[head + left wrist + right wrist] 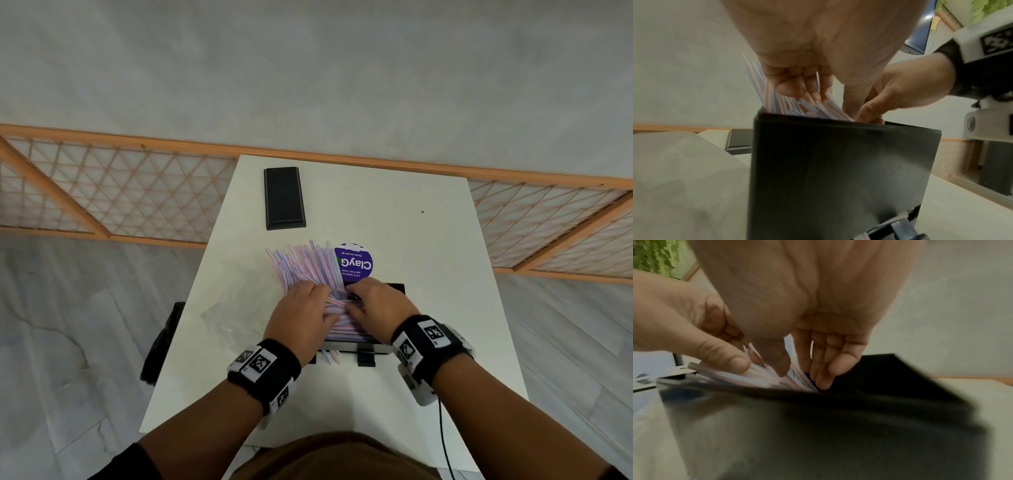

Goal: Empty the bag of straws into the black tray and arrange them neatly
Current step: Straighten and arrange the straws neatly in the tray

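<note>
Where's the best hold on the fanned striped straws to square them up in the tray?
Grip the bunched near end of the pink-and-blue striped plastic straws, where they converge over the black rectangular tray, closing in from both sides. The far ends splay loose and would likely scatter.

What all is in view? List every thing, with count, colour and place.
straws: many, white with pink and blue stripes, fanned out of the tray toward the far left
tray: one, black, near middle of table, under the hands
lid: one, black, far left of table
sticker: one, round, purple, beyond the tray
table: one, white
lattice rail: one, orange wood, behind the table
wristbands: two, black with white markers, on the wrists
left hand: on the straws
right hand: on the straws
</note>
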